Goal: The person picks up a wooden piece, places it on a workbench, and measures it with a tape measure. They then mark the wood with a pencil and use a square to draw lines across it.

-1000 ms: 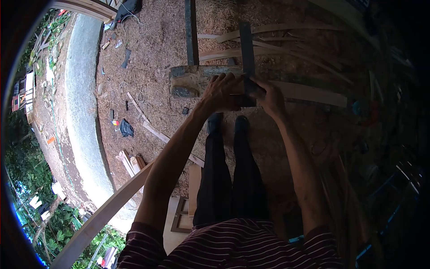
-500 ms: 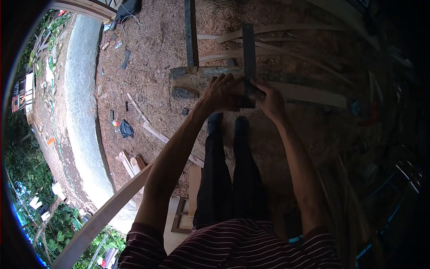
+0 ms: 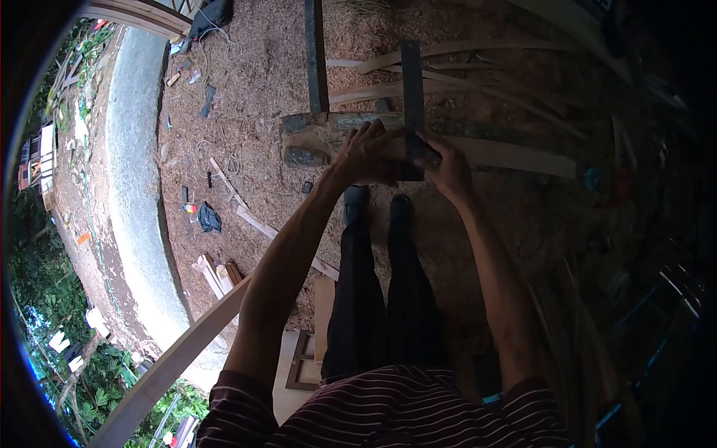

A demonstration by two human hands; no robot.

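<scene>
Both arms stretched forward, left hand (image 3: 370,155) and right hand (image 3: 447,166) clamped together on dark flat bar (image 3: 411,82) (upright, over log (image 3: 314,138)), fingers curled

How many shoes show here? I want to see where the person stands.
2: the left shoe and the right shoe stand side by side on the sawdust, just below the hands, the left hand and right hand.
</scene>
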